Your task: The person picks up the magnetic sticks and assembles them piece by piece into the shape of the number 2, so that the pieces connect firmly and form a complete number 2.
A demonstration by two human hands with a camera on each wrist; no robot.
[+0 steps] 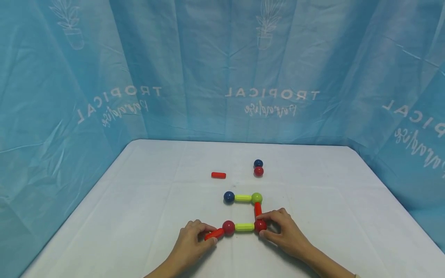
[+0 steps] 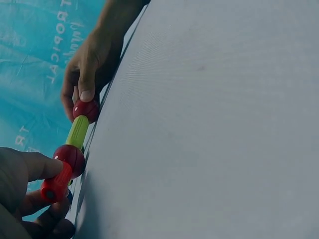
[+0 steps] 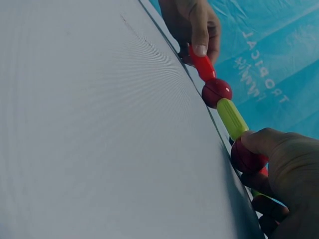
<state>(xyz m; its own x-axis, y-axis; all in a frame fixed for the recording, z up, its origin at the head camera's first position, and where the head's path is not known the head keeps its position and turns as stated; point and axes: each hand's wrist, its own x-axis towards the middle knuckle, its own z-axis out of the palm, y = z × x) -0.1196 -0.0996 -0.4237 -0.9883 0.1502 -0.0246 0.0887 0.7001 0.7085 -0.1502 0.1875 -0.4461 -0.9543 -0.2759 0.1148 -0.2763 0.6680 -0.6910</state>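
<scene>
In the head view my left hand pinches a red rod between thumb and fingers. That rod's far end meets a dark red ball. A yellow-green rod links this ball to a second red ball, which my right hand grips with thumb and fingers. From there another red rod runs up to a green ball. A further yellow-green rod joins the green ball to a blue ball. Both wrist views show the held row of rods and balls from the side.
A loose red rod lies farther back on the white table. To its right, a dark blue ball and a red ball sit touching. A blue printed curtain surrounds the table's back and sides.
</scene>
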